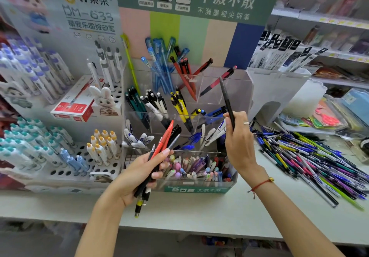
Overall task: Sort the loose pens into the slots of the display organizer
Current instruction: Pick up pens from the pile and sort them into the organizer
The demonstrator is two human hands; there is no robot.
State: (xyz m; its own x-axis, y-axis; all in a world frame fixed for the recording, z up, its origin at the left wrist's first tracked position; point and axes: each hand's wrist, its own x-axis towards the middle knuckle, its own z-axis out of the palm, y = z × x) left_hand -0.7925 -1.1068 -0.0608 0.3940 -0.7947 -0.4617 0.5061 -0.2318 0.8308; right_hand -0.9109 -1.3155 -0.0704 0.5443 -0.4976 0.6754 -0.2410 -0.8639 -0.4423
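Clear acrylic tiered display organizer point(242, 88) stands on the white counter point(199, 212), its slots partly filled. The right hand point(238, 136) pinches a slim black pen point(226, 100) upright before it, while the left hand point(139, 174) grips a bundle of red, black and yellow pens point(161, 146). Loose multicoloured pens point(311, 158) lie heaped on the counter to the right.

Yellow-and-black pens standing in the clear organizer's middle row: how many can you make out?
About 3, bunched upright in one slot of the display organizer: the yellow-and-black pens, right of the white pens. They overlap, so more may be hidden. Another lies tilted in the next slot right.
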